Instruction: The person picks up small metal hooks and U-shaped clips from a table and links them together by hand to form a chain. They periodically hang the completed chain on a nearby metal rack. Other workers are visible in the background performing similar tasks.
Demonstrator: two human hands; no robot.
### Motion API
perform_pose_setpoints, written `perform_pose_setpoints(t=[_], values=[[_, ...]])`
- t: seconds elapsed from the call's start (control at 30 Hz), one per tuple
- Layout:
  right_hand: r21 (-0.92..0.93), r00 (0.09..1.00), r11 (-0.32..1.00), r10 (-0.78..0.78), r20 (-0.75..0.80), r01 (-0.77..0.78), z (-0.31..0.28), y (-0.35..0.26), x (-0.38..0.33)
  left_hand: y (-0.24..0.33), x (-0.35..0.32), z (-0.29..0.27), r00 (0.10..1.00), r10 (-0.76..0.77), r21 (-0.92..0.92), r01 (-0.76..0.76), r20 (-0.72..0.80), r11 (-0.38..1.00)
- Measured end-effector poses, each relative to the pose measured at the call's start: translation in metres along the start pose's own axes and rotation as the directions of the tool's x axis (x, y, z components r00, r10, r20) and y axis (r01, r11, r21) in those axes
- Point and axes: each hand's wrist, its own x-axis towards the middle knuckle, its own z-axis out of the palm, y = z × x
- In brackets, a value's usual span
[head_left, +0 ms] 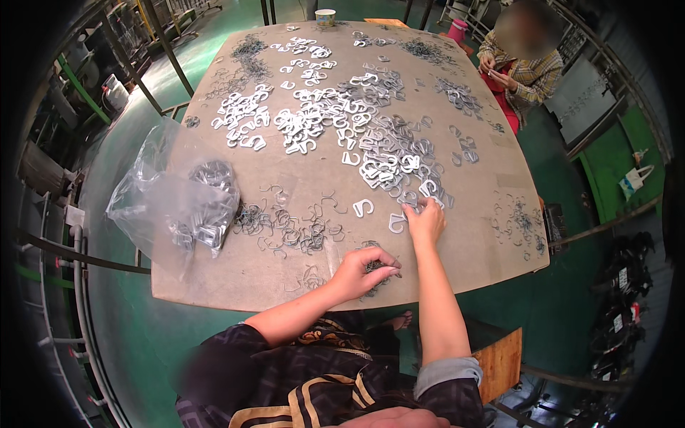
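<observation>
Near the table's front edge, my left hand [367, 272] has its fingers curled and its thumb tip near the forefinger. Whatever it may hold is too small to tell, and a small heap of thin wire clips [378, 265] shows beside and below it. Farther forward and to the right, my right hand [427, 221] reaches the near edge of a pile of white hooks [385, 171]. Its thumb and forefinger close about a hook there, partly hidden by the fingers. Two loose hooks lie left of it: one hook [363, 207] apart, another hook [397, 223] close to the thumb.
A clear plastic bag [153, 192] with shiny parts lies at the table's left edge. Scattered wire clips [303, 232] lie left of my hands, with more clips [524, 225] at the right. A co-worker [524, 64] handles something at the far right. A paper cup [325, 18] stands at the back.
</observation>
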Motion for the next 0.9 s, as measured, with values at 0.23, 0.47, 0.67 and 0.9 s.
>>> perform_pose_setpoints(t=[0.23, 0.47, 0.67, 0.9], values=[[-0.112, 0.971, 0.990, 0.108, 0.213, -0.086, -0.006, -0.016, 0.012, 0.004, 0.001, 0.005, 0.999, -0.032, -0.003, 0.032, 0.021, 0.999], [-0.175, 0.993, 0.979, 0.115, 0.032, -0.108, 0.005, -0.037, 0.009, -0.001, -0.006, 0.005, 1.000, -0.025, -0.005, 0.025, 0.007, 1.000], [-0.151, 0.996, 0.988, 0.046, 0.082, -0.033, 0.004, -0.026, 0.016, 0.000, -0.008, 0.003, 1.000, -0.011, -0.029, 0.010, -0.006, 1.000], [0.157, 0.991, 0.979, -0.134, 0.021, 0.129, 0.001, 0.001, 0.014, 0.002, -0.010, -0.002, 0.999, -0.040, -0.033, 0.040, -0.014, 0.999]])
